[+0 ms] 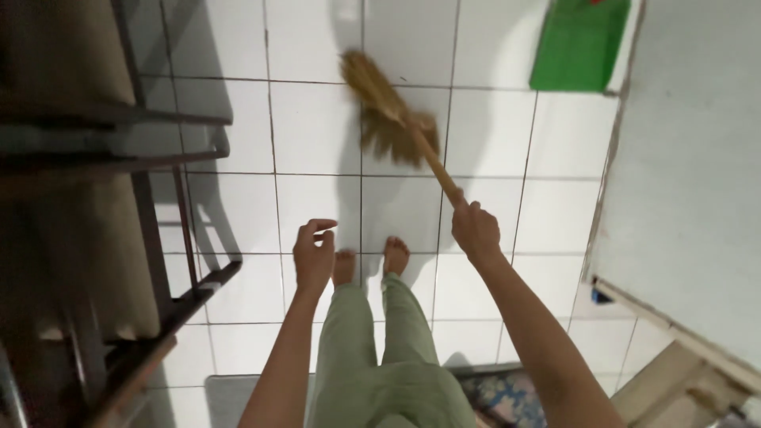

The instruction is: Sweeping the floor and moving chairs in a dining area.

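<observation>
My right hand (474, 228) grips the wooden handle of a straw broom (386, 111). The brush end is blurred and rests on the white tiled floor (313, 127) ahead of me. Hanging free at centre, my left hand (314, 252) holds nothing, its fingers loosely curled. Below the hands I see my bare feet (370, 261) and green trousers (380, 357).
A dark metal-framed rack (158, 261) with brown cloth stands along the left. A green dustpan (579, 43) lies at the top right by a pale wall (690, 158). A patterned mat (499, 396) lies behind my feet, and a wooden frame (682, 372) sits at lower right.
</observation>
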